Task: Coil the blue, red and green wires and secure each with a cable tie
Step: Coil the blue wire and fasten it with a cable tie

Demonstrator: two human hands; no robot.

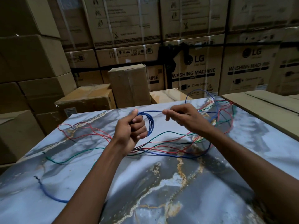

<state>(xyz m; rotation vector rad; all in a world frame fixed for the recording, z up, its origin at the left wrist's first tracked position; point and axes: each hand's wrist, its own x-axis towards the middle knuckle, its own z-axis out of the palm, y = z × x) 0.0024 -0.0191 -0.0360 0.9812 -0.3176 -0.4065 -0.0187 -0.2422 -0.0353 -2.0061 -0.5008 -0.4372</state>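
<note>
Blue wire [149, 122] was partly coiled above the marble table [161, 183], clenched in the left hand [131, 129]; the right hand [181, 117] pinched its strand. Red wire [90, 131] and green wire [72, 157] lay loose on the table, untied.

A marbled blue-grey surface [169, 183], stacked cardboard boxes [32, 62] behind, washing-machine cartons [194, 73] stood along the back wall.

wires: blue [150, 125], red [90, 128], green [72, 156] | tabletop [161, 183]: blue-grey marble, gold veins | boxes [129, 84]: brown
</note>
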